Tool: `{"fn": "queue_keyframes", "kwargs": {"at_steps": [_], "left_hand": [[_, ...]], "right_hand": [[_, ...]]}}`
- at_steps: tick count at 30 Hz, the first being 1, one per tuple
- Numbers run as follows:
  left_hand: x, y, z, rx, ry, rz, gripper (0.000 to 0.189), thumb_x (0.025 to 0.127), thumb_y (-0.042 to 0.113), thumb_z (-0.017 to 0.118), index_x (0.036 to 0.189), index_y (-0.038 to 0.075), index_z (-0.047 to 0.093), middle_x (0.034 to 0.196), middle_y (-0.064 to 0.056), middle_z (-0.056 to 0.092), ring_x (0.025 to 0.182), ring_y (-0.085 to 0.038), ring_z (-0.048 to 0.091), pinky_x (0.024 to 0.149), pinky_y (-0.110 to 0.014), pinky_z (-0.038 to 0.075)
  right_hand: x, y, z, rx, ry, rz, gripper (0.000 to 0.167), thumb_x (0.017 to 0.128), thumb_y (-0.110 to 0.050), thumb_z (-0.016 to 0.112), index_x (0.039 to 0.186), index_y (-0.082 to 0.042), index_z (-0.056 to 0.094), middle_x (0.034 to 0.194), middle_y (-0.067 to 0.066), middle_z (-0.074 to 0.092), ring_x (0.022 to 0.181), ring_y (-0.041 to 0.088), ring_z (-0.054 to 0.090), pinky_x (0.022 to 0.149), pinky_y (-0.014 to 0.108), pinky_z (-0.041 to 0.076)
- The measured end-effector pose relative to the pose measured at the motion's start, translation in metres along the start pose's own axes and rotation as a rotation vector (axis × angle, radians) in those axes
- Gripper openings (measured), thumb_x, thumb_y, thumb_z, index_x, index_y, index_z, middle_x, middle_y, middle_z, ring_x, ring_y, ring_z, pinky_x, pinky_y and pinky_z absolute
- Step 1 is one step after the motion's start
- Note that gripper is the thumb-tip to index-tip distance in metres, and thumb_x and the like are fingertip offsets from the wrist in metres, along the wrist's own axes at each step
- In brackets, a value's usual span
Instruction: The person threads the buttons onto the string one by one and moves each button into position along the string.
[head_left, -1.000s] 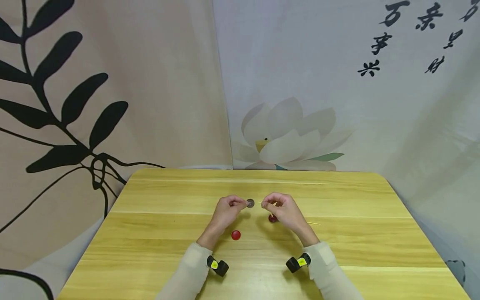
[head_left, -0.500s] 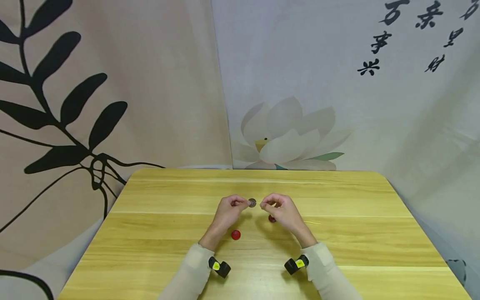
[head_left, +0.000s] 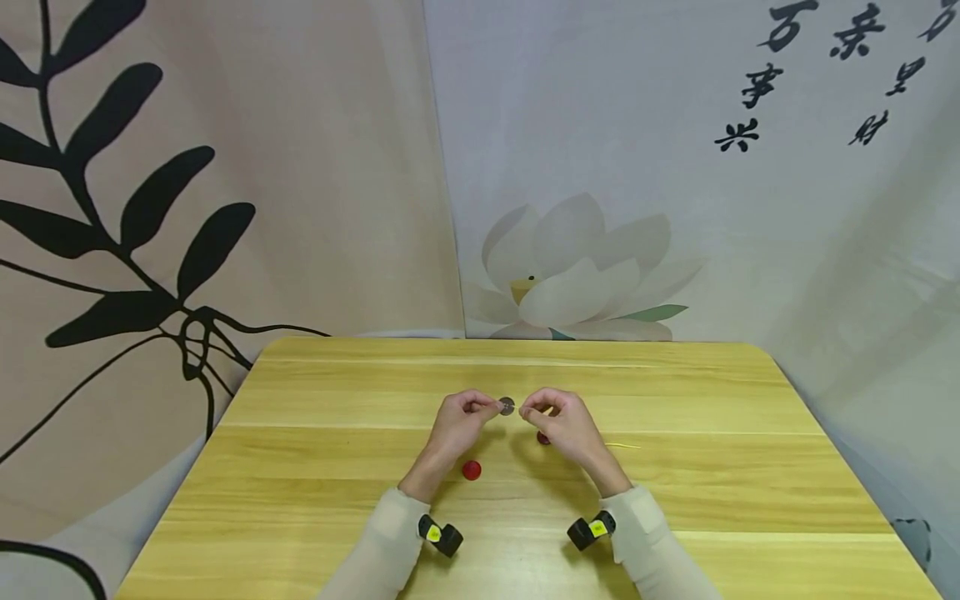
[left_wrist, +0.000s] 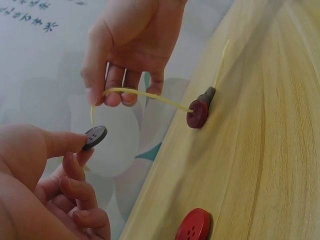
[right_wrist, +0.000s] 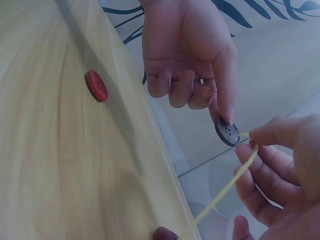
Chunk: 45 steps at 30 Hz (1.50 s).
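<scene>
Left wrist: left hand (left_wrist: 32,172) pinches grey button (left_wrist: 97,136), right hand (left_wrist: 134,37) pinches yellow cord (left_wrist: 145,93), which could buckle if pushed too hard.

smooth grey button (left_wrist: 96,136), wooden table (head_left: 300,467)

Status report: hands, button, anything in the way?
Left hand pinches gray button. Right hand pinches yellow cord, which reaches that button. Red button aside; nothing visibly blocking.
</scene>
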<state>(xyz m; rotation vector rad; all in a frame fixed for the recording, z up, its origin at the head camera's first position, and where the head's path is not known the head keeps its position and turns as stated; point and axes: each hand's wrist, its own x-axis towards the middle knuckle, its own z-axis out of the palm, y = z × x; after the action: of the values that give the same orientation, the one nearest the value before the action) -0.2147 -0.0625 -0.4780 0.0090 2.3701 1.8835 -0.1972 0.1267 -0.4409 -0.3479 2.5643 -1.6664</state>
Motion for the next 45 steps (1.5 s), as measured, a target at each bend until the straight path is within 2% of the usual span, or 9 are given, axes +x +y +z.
{"fn": "queue_keyframes", "kwargs": {"at_steps": [4, 12, 18, 25, 28, 31, 34, 38, 45], "left_hand": [[0.000, 0.000, 0.000, -0.002, -0.005, 0.003, 0.014, 0.092, 0.021, 0.071, 0.092, 0.008, 0.073, 0.076, 0.001, 0.053, 0.067, -0.014, 0.044, 0.055, -0.022, 0.033], [-0.001, 0.001, 0.001, -0.007, -0.013, 0.006, 0.014, 0.091, 0.021, 0.071, 0.091, 0.007, 0.073, 0.074, 0.002, 0.052, 0.066, -0.014, 0.044, 0.055, -0.023, 0.034], [-0.001, 0.001, 0.001, -0.013, -0.019, 0.005, 0.015, 0.091, 0.022, 0.072, 0.091, 0.007, 0.073, 0.074, 0.002, 0.052, 0.065, -0.013, 0.044, 0.054, -0.022, 0.034], [-0.001, 0.000, 0.002, -0.015, -0.030, 0.007, 0.015, 0.090, 0.022, 0.072, 0.091, 0.008, 0.073, 0.075, 0.001, 0.052, 0.067, -0.014, 0.044, 0.058, -0.025, 0.035], [-0.001, -0.001, 0.002, -0.014, -0.028, 0.011, 0.014, 0.090, 0.022, 0.073, 0.091, 0.008, 0.073, 0.075, 0.001, 0.053, 0.068, -0.015, 0.045, 0.059, -0.025, 0.035], [-0.002, -0.001, 0.002, -0.011, -0.027, 0.008, 0.013, 0.090, 0.021, 0.073, 0.091, 0.008, 0.073, 0.074, 0.001, 0.053, 0.067, -0.015, 0.045, 0.059, -0.025, 0.036], [-0.002, -0.001, 0.002, -0.003, -0.026, 0.007, 0.013, 0.090, 0.022, 0.072, 0.091, 0.009, 0.073, 0.075, 0.001, 0.053, 0.068, -0.015, 0.045, 0.059, -0.025, 0.035], [-0.001, -0.001, 0.003, 0.004, -0.026, 0.008, 0.013, 0.090, 0.021, 0.072, 0.091, 0.009, 0.073, 0.075, 0.001, 0.053, 0.069, -0.015, 0.045, 0.060, -0.026, 0.036], [-0.002, 0.000, 0.005, -0.001, -0.028, 0.013, 0.013, 0.091, 0.021, 0.072, 0.091, 0.008, 0.073, 0.074, 0.002, 0.053, 0.068, -0.015, 0.044, 0.058, -0.025, 0.035]], "right_hand": [[-0.004, -0.010, -0.002, -0.004, -0.001, -0.013, 0.008, 0.093, -0.003, 0.065, 0.093, 0.005, 0.069, 0.086, 0.012, 0.068, 0.056, 0.010, 0.053, 0.053, 0.021, 0.046], [-0.005, -0.008, -0.002, 0.002, 0.004, -0.037, 0.006, 0.092, -0.003, 0.066, 0.091, 0.002, 0.069, 0.085, 0.011, 0.068, 0.056, 0.010, 0.053, 0.054, 0.024, 0.047], [-0.004, -0.007, -0.002, -0.009, -0.013, -0.026, 0.009, 0.093, -0.003, 0.065, 0.094, 0.005, 0.069, 0.087, 0.011, 0.068, 0.057, 0.011, 0.054, 0.057, 0.034, 0.053], [0.007, 0.021, 0.005, -0.008, 0.010, -0.012, 0.008, 0.093, -0.006, 0.067, 0.093, 0.001, 0.071, 0.087, 0.013, 0.068, 0.056, 0.014, 0.054, 0.053, 0.024, 0.047], [0.011, 0.032, 0.007, 0.008, 0.017, -0.014, 0.005, 0.092, -0.009, 0.069, 0.091, -0.004, 0.071, 0.088, 0.016, 0.069, 0.057, 0.022, 0.057, 0.053, 0.024, 0.047], [0.011, 0.035, 0.007, 0.022, 0.015, -0.022, 0.004, 0.092, -0.009, 0.069, 0.088, -0.007, 0.071, 0.089, 0.020, 0.068, 0.060, 0.031, 0.059, 0.052, 0.023, 0.048], [0.009, 0.028, 0.007, 0.016, 0.018, -0.028, 0.005, 0.092, -0.006, 0.068, 0.089, -0.004, 0.070, 0.088, 0.022, 0.068, 0.059, 0.026, 0.057, 0.052, 0.023, 0.047], [0.008, 0.025, 0.008, -0.008, 0.031, -0.029, 0.005, 0.092, -0.002, 0.066, 0.091, 0.001, 0.070, 0.086, 0.020, 0.068, 0.055, 0.012, 0.052, 0.052, 0.022, 0.046], [0.012, 0.037, 0.009, -0.030, 0.048, -0.025, 0.006, 0.092, -0.008, 0.069, 0.087, -0.008, 0.071, 0.081, 0.006, 0.068, 0.057, 0.028, 0.060, 0.062, 0.025, 0.046]]}}
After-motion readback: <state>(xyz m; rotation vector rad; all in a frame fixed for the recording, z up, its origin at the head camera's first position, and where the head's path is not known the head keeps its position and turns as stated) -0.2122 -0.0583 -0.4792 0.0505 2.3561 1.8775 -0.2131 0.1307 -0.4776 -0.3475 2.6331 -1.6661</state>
